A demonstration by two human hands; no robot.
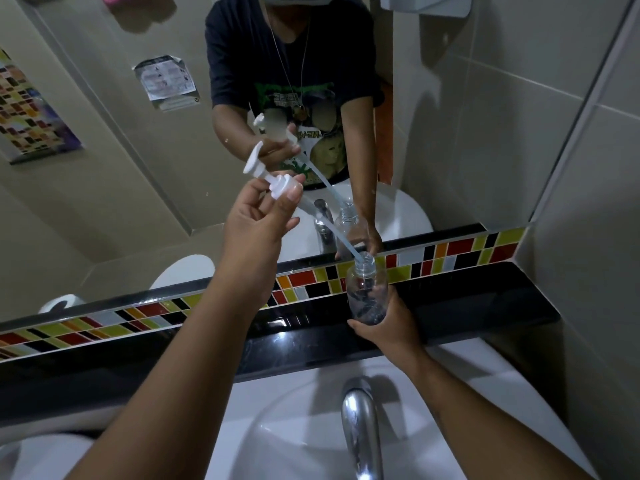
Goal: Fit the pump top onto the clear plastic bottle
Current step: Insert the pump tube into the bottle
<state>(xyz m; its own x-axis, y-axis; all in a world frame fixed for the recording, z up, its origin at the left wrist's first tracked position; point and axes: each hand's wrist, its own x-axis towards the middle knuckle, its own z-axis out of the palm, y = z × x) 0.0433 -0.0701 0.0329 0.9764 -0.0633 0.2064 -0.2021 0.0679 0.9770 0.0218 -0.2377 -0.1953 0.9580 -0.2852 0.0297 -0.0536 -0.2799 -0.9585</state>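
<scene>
I see the left hand (256, 220) pinching the pump top (277, 183) by its white collar, tilted, head up-left. Its dip tube (341, 235) slants down-right, tip just inside the neck of the clear plastic bottle (367, 292). Right hand (388, 329) is wrapped around the bottle's base, holding it in the air over the black ledge (485, 306) behind the sink (294, 427). Collar well apart from neck, not seated.

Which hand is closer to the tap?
The right. The right hand holds the bottle over the black ledge, just above the tap. The left hand is raised higher by the mirror, holding the pump top.
</scene>
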